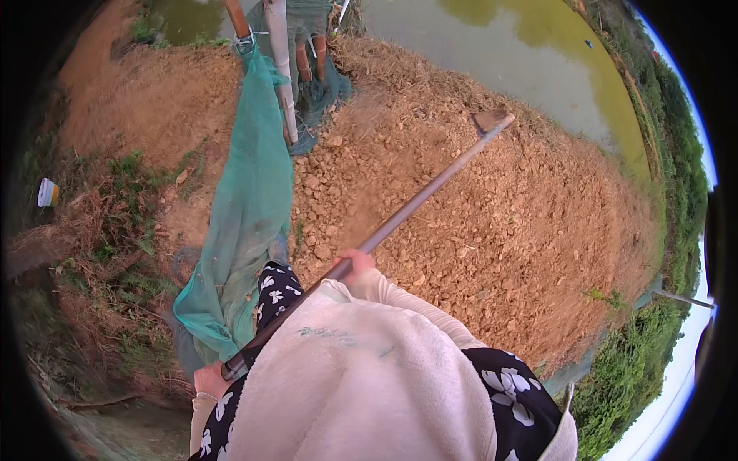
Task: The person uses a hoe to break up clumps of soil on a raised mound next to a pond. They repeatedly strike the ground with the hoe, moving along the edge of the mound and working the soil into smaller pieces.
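A long-handled hoe [424, 199] slants across the view from lower left to upper right. My left hand [211, 380] is closed around the butt end of its handle, beside my hip. Farther up the shaft, my right hand [356, 262] grips it, the arm in a cream sleeve. At the far end, the hoe's blade [489, 121] is by loose, crumbled brown soil [461, 242] near the pond bank; whether it touches the ground is hard to tell. A pale towel [375, 369] hangs in front of my body and covers part of the lower handle.
Green netting [253, 167] runs along the ground at my left, close to my leg. Bamboo poles [281, 69] stand at its far end. A greenish pond [519, 52] borders the soil. Dry brush [121, 230] and a white tub [47, 192] lie farther left.
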Demonstrator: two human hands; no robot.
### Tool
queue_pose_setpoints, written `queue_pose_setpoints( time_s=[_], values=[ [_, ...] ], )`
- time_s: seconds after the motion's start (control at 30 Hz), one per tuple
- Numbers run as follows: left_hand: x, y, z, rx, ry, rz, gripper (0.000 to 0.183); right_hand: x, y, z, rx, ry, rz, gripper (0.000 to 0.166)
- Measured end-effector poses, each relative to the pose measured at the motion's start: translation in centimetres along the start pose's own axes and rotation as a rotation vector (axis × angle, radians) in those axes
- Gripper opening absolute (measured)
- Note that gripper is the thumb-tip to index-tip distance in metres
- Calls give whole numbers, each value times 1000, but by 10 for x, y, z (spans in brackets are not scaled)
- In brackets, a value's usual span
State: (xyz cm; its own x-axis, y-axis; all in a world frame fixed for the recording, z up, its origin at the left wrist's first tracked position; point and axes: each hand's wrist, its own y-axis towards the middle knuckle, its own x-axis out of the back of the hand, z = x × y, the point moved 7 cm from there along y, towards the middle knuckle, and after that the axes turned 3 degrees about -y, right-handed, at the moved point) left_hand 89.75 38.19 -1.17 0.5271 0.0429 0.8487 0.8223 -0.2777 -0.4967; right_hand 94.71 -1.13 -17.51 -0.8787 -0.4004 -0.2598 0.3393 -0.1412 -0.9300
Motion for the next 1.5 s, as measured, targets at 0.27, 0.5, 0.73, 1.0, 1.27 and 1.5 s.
queue_pose_setpoints(
  time_s=[0.27,0.5,0.73,1.0,1.27,1.5],
  values=[
    [44,127,-132,-190,-162,-171,16,-43,-56,231,569,51,265,11],
    [30,169,-235,-391,-345,84,20,-9,-24,222,593,-51,-92,13],
    [27,90,-117,-124,-157,339,18,18,39,6,11,-126,-100,29],
    [71,5,-58,-45,-63,141,25,40,70,2,-136,-155,-138,22],
    [21,-29,13,92,94,62,26,6,-10,-30,-85,-362,-90,13],
    [5,96,-65,-51,-57,-59,18,-9,-9,133,339,0,50,16]
  ],
)
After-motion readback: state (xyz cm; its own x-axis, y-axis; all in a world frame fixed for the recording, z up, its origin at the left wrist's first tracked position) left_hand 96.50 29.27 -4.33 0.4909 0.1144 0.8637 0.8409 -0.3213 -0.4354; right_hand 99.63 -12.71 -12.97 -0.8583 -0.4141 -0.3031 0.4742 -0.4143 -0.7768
